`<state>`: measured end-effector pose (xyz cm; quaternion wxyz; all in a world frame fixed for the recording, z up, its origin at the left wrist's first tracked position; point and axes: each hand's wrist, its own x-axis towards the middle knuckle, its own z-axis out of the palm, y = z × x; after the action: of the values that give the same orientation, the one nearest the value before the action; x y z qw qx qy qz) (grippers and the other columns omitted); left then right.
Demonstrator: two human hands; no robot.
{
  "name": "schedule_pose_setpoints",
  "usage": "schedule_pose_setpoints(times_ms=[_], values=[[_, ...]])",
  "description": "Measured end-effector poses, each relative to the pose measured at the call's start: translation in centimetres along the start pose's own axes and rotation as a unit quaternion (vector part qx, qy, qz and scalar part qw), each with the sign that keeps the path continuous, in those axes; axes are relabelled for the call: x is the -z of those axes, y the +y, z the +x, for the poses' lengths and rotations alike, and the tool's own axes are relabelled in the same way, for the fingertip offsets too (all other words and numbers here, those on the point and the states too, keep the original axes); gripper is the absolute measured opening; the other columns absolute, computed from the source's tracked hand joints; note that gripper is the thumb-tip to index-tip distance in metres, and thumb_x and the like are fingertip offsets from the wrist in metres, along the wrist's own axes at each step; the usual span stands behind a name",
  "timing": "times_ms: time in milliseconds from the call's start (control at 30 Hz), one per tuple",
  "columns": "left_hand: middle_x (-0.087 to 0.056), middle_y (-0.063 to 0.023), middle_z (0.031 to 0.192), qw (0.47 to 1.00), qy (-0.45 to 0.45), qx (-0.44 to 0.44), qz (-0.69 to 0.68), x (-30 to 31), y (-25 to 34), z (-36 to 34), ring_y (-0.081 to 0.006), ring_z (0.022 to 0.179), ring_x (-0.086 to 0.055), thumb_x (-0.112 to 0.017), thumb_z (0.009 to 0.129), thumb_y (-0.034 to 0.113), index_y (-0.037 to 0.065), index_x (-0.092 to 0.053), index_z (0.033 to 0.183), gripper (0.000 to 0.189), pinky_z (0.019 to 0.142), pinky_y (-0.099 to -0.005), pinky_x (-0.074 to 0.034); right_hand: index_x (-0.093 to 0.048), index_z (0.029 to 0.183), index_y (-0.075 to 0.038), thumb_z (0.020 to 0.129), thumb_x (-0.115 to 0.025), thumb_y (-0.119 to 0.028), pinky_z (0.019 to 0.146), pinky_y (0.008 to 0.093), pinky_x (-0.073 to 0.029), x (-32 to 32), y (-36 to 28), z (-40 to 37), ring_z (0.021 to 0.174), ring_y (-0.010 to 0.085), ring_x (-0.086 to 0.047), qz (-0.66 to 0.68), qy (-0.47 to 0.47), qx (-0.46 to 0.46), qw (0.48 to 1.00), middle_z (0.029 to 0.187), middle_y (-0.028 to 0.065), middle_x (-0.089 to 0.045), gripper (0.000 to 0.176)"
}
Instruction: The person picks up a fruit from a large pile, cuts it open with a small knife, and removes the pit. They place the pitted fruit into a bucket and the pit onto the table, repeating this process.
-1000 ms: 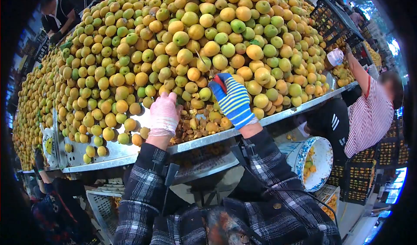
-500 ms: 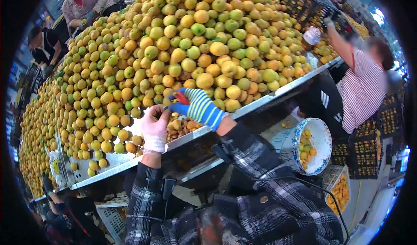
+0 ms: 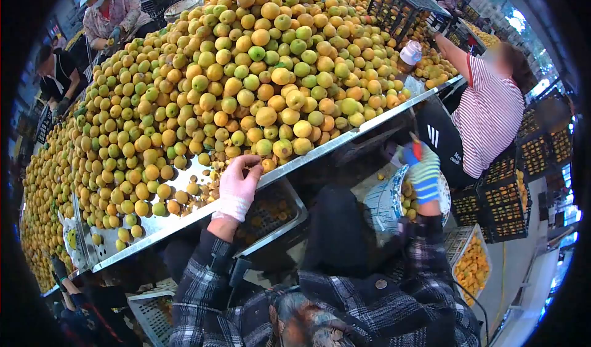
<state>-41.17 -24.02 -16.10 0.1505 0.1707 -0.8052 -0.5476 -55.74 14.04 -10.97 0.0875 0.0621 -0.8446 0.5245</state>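
Note:
My left hand (image 3: 236, 190), in a pale pink glove with bare fingertips, is at the metal table's front edge. Its thumb and fingers are apart, with nothing visible between them, close to an orange apricot-like fruit (image 3: 268, 165). My right hand (image 3: 423, 171), in a blue and yellow striped glove, is over the white-and-blue bucket (image 3: 377, 206). A small red-handled tool (image 3: 417, 149) is gripped in it; the tool's working end cannot be made out. Cut yellow fruit (image 3: 408, 199) lies in the bucket, partly hidden by my right hand and sleeve.
A large heap of yellow-green fruit (image 3: 265, 88) covers the metal table (image 3: 345, 139). A tray (image 3: 277, 211) sits below its edge. Crates (image 3: 502, 208) and a person in a striped shirt (image 3: 489, 113) are at right. Other people work at the far left.
My right hand has moved from beside my left hand, right to the bucket, still with the red-handled tool. My left hand's pinch has opened near the table edge. The view has shifted.

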Motion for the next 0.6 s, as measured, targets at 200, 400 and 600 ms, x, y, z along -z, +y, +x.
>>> schedule_pose_setpoints(times_ms=[200, 400, 600], values=[[-0.059, -0.0129, 0.104, 0.967, 0.088, -0.134, 0.199, -2.3, 1.0, 5.3, -0.0322, 0.098, -0.058, -0.072, 0.076, 0.025, 0.009, -0.062, 0.104, 0.034, 0.082, -0.0407, -0.049, -0.054, 0.118, 0.006, 0.073, -0.077, -0.032, 0.09, 0.042, -0.047, 11.9, 10.9, -4.9, 0.105, 0.0411, -0.059, -0.468, 0.008, -0.145, 0.872, 0.109, 0.0287, -0.062, 0.064], [-0.056, -0.0111, 0.112, 0.92, 0.083, -0.119, 0.365, -4.4, 3.3, 10.1, -0.0318, 0.104, -0.056, -0.078, 0.069, 0.029, 0.013, -0.059, 0.113, 0.05, 0.085, -0.0415, -0.049, -0.059, 0.107, 0.006, 0.079, -0.067, -0.039, 0.081, 0.0488, -0.047, 6.8, 7.7, -6.3, 0.093, 0.0483, -0.06, -0.378, -0.038, -0.15, 0.913, 0.093, 0.0324, -0.063, 0.053], [-0.059, -0.0114, 0.108, 0.894, 0.026, -0.119, 0.432, -4.1, 1.9, 12.1, -0.029, 0.1, -0.059, -0.07, 0.075, 0.024, 0.013, -0.057, 0.121, 0.049, 0.082, -0.0391, -0.052, -0.058, 0.089, -0.002, 0.089, -0.059, -0.034, 0.068, 0.0508, -0.046, -1.5, 2.8, -4.0, 0.079, 0.0468, -0.061, -0.302, -0.042, 0.033, 0.952, 0.081, 0.0281, -0.062, 0.032]])
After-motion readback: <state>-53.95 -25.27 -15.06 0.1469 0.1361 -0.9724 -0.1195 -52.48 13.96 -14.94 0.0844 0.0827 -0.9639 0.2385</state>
